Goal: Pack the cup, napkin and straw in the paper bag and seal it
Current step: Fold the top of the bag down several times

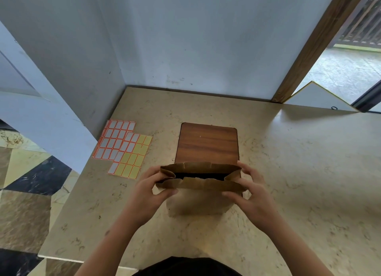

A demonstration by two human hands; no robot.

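Brown paper bag: one
Dark wooden board: one
Orange-bordered sticker sheets: two, overlapping
Bare hands: two

paper bag: brown kraft paper, matt, creased and crumpled along the open rim
counter: beige marble-look stone, polished, soft sheen, mottled with dark veins
board: dark wood grain, smooth, faint satin gloss
label sheets: glossy sticker paper, white and yellow labels, orange borders
wall: painted, matt, scuffed near base
door frame: brown wood, matt
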